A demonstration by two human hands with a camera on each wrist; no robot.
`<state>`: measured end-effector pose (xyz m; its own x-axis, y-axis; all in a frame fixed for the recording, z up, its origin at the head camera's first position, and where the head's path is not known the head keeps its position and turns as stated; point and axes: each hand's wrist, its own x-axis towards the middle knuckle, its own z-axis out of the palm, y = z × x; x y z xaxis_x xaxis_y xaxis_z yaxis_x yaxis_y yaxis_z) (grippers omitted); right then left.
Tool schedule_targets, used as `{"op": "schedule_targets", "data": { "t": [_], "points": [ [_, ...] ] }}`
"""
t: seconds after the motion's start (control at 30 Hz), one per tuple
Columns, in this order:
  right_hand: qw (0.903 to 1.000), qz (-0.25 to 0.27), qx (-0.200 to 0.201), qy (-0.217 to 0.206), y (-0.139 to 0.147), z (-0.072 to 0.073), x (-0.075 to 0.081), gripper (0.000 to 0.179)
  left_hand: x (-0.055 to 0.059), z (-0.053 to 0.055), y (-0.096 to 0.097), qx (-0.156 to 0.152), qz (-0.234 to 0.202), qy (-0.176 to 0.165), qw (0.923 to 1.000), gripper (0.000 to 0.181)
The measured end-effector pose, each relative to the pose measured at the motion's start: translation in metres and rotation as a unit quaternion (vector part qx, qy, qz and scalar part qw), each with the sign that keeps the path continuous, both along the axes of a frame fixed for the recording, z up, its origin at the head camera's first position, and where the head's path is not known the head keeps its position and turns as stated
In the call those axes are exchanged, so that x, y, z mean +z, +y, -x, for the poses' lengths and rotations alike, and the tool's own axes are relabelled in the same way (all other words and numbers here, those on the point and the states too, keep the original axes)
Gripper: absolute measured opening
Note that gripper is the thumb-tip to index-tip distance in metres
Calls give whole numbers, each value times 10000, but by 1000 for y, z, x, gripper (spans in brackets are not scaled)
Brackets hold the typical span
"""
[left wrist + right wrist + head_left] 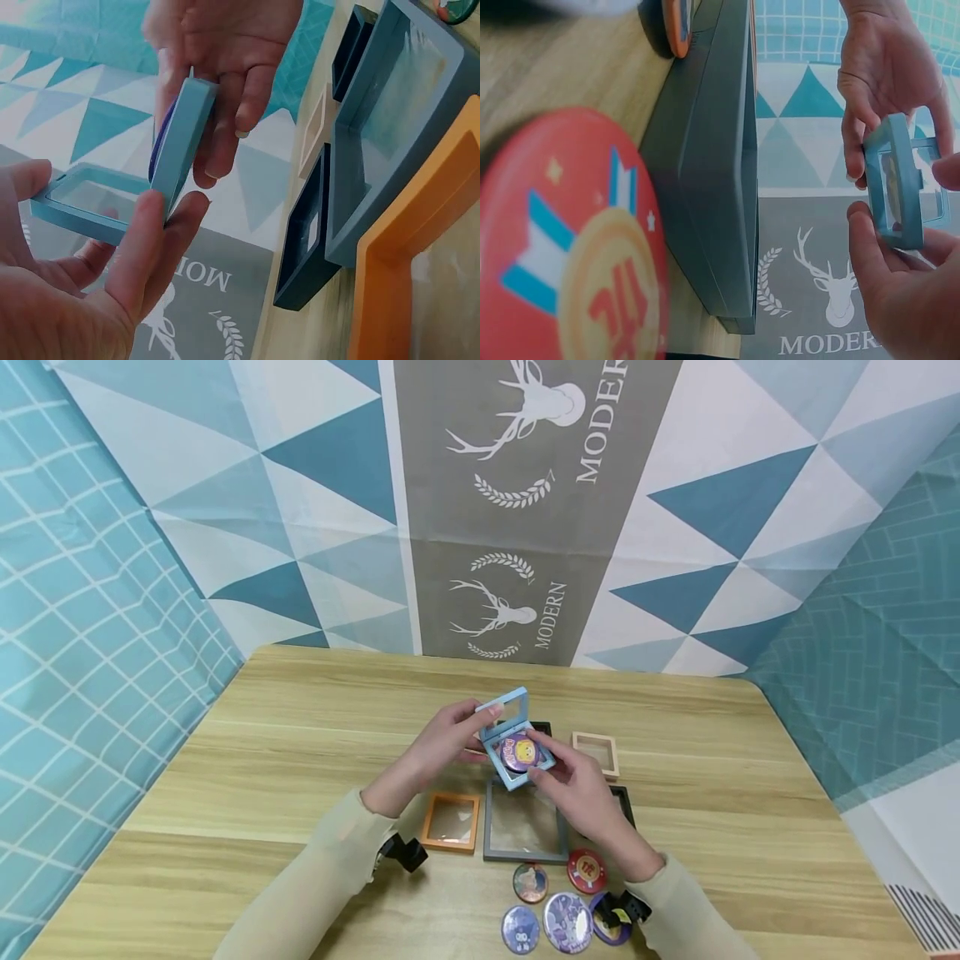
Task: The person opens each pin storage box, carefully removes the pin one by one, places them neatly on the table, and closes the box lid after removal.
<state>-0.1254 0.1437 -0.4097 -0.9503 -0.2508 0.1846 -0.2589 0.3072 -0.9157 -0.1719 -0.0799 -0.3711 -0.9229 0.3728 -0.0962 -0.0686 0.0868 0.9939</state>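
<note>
A small light blue hinged display frame [493, 746] is held up above the table, its two halves opened like a book. My left hand [441, 739] grips the lid side, thumb on its edge. With thumb and fingers, my right hand [579, 783] pinches the other half at its right side. A round purple button badge [521, 752] with a yellow cartoon figure lies in that half, its edge sticking out slightly in the left wrist view. Both hands also touch the blue frame [905, 180] in the right wrist view.
Below the hands lie a large grey frame [488, 827], an orange frame [452, 847], a beige frame [617, 760] and black frames [624, 802]. Nearer me are several round badges, among them a red badge [587, 871] and a lilac badge [567, 922]. A patterned cloth [480, 527] hangs behind the table.
</note>
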Motion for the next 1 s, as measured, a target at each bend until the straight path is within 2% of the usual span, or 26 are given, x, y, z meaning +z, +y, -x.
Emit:
{"op": "schedule_targets", "data": {
  "t": [0.23, 0.37, 0.4, 0.5, 0.6, 0.63, 0.73, 0.83, 0.9, 1.0],
  "points": [
    [9992, -150, -371, -91, -2, 1, 2, 40, -1, -1, 1, -159, 74, 21, 9998, 47],
    [9991, 118, -418, 24, -1, 2, 4, 26, -3, -1, 1, -266, 106, 2, 9996, 49],
    [9988, 180, -448, 77, -2, 0, 9, 22, -4, 0, 1, -277, 105, -10, 9996, 50],
    [9974, 317, -608, 226, 0, 0, 13, 14, -4, 1, 0, -250, 94, -33, 9996, 51],
    [9971, 197, -678, 282, 3, 0, 16, 11, -4, 3, -3, -188, 202, 7, 9996, 52],
    [9973, 143, -644, 307, 5, 2, 13, 11, -4, 4, -5, -150, 274, 48, 9995, 52],
    [9986, -192, -272, 411, 7, 0, 14, 9, -5, 9, -12, -17, 606, 212, 9979, 54],
    [9962, -628, 357, 494, 4, -5, 16, 11, -5, 14, -19, 126, 889, 326, 9954, 54],
    [9904, -933, 865, 539, -1, -9, 15, 12, -5, 16, -22, 154, 976, 335, 9945, 54],
    [9768, -1350, 1544, 613, -11, -16, 12, 13, -6, 18, -24, 101, 1009, 376, 9941, 53]
  ]
}}
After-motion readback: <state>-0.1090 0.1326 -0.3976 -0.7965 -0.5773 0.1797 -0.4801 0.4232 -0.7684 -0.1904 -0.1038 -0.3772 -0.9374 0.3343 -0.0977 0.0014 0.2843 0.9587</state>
